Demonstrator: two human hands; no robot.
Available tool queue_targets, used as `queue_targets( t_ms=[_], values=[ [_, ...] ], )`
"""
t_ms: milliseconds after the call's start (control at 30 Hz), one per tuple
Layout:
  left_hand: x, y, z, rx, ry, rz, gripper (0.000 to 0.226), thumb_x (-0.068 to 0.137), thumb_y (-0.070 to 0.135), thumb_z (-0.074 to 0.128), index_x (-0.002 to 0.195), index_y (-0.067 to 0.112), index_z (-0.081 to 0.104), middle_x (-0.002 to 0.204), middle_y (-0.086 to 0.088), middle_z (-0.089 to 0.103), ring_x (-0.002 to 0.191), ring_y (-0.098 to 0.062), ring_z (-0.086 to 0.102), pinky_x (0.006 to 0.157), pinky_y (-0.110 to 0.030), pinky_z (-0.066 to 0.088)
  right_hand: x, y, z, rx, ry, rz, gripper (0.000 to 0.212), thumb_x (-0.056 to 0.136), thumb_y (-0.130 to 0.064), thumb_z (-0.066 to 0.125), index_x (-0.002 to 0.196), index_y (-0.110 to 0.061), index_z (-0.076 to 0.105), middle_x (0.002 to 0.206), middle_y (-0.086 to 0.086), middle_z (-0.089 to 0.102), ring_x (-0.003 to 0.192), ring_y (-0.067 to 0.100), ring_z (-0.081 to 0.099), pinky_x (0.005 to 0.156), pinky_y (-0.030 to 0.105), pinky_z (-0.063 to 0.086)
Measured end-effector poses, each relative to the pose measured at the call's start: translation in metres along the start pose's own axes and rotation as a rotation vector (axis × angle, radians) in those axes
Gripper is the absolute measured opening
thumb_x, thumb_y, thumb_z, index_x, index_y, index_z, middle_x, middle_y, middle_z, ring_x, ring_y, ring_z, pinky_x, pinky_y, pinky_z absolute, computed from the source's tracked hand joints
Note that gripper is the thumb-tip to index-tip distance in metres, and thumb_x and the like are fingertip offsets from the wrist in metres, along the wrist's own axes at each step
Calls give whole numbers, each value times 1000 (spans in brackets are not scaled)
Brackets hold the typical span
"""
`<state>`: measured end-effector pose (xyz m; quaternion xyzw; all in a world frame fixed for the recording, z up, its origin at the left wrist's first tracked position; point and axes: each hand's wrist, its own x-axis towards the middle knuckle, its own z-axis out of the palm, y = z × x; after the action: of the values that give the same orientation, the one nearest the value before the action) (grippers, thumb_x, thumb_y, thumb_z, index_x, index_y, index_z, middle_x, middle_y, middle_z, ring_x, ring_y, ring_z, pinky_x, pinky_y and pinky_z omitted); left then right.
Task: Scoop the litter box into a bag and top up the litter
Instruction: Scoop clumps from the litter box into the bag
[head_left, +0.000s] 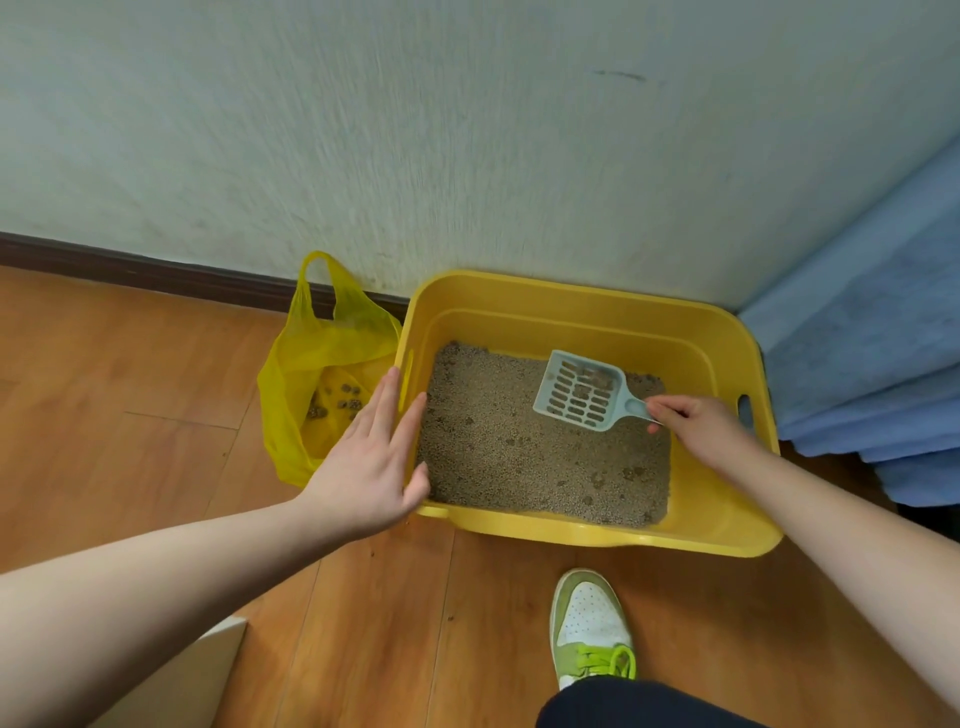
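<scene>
A yellow litter box (571, 301) stands on the wood floor against the wall, with grey-brown litter (519, 457) and a few dark clumps in it. My right hand (696, 426) holds the handle of a pale blue slotted scoop (579, 397), raised over the litter with a little litter in its far end. My left hand (374, 457) is flat with fingers spread, resting against the box's left rim. Left of the box stands an open yellow plastic bag (311, 364) with several dark clumps inside.
A blue cloth-covered thing (872, 332) stands right of the box. My green and white shoe (592, 629) is on the floor in front of the box. A pale cardboard-like corner (197, 670) shows at the bottom left. A dark baseboard (156, 270) runs along the wall.
</scene>
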<state>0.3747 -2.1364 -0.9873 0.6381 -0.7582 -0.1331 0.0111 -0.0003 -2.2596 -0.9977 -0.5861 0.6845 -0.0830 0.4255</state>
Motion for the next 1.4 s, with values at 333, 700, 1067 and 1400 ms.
queue_targets(
  t_ms=[333,700,1067,1400],
  values=[
    [1,2,1,-44,24,-12,76,86,46,33,152,8,27,162,-22,0,150,-33,5,117,-37,7,0,-31,29,-112,-81,-27,24,98,-27,53,116,-24,68,83,-6,72,40,6,34,39,21,26],
    [1,0,3,-75,45,-2,75,87,47,32,152,9,29,161,-23,1,150,-35,7,119,-45,18,1,-65,52,-153,-151,-44,23,98,-30,53,115,-28,68,83,-10,72,41,8,34,43,22,28],
    [-2,-5,7,-46,91,35,70,87,43,39,143,0,42,157,-30,15,147,-39,18,118,-48,22,2,-205,52,-89,-105,-317,24,97,-36,52,96,-25,74,58,-23,61,59,8,44,55,28,37],
    [0,-10,16,-102,144,72,72,83,43,41,141,1,44,156,-33,16,146,-42,18,117,-49,26,48,-281,105,-566,-249,-500,26,98,-30,52,108,-20,73,78,-6,70,50,4,42,50,25,26]
  ],
)
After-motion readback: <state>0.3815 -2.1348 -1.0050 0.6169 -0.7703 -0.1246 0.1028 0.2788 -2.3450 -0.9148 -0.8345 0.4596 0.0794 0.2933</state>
